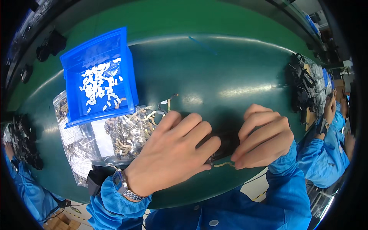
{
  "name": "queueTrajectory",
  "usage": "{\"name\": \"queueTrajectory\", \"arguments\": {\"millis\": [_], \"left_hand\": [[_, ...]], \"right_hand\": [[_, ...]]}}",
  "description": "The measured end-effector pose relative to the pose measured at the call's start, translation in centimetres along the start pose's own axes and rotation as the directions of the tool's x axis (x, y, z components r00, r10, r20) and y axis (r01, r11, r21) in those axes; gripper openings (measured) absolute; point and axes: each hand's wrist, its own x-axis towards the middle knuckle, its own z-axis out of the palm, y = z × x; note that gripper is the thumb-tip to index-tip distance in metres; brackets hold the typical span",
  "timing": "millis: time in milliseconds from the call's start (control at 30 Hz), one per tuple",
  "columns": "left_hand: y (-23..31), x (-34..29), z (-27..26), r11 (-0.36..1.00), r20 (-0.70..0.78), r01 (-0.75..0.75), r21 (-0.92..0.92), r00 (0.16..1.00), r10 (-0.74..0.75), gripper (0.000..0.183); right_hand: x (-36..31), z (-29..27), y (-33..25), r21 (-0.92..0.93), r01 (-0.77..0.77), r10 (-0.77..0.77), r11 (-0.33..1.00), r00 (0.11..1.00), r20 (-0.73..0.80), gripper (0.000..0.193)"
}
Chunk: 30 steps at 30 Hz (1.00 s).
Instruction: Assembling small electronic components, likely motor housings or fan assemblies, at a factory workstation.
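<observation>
Low over the table's near side, a short tan cable (pixel 222 165) stretches between my two hands. My right hand (pixel 264 140) pinches one end of it between thumb and fingertips. The other end meets the thumb and bent fingers of my left hand (pixel 172 153), which close around it; that grip is partly hidden. Past my left knuckles lies another thin cable (pixel 169 105) with a white tag (pixel 164 102). Beside my left wrist, a clear bag (pixel 115 155) holds many similar short braided cables (pixel 128 134).
A blue bin (pixel 132 76) with many small white pieces (pixel 97 84) stands at the left, against the bags. More clear bags (pixel 78 153) lie under it. Black parts (pixel 301 82) are piled at the table's right end. Co-workers in blue sleeves (pixel 322 161) sit at both sides.
</observation>
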Motion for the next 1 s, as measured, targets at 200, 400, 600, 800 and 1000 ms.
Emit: {"name": "queueTrajectory", "arguments": {"millis": [200, 400, 600, 800, 1000], "left_hand": [[0.0, 0.0, 0.0, 1.0, -0.006, -0.024, 0.02, 1.0, 0.024, 0.052], [0.1, 0.0, 0.0, 0.999, -0.011, -0.022, 0.032, 1.0, 0.022, 0.052], [0.0, -0.2, 0.3, 0.997, -0.038, -0.029, 0.071, 0.999, 0.032, 0.053], [0.0, -0.2, 0.4, 0.994, -0.028, -0.033, 0.105, 0.999, 0.037, 0.053], [-0.1, -0.2, 0.3, 0.991, -0.003, -0.058, 0.118, 0.998, 0.059, 0.053]], "right_hand": [[0.1, 0.6, -0.1, -0.051, 0.039, -0.042, 0.998, 0.996, -0.073, 0.012], [0.1, 1.0, -0.1, -0.053, 0.101, -0.108, 0.993, 0.982, -0.157, 0.013], [-0.1, 1.8, -0.3, -0.105, 0.029, -0.034, 0.994, 0.998, -0.052, 0.014], [0.0, 2.4, -0.4, -0.128, 0.027, -0.026, 0.991, 1.0, 0.004, 0.01], [-0.3, 2.9, -0.2, -0.147, -0.039, 0.037, 0.988, 0.999, -0.013, 0.015]]}}
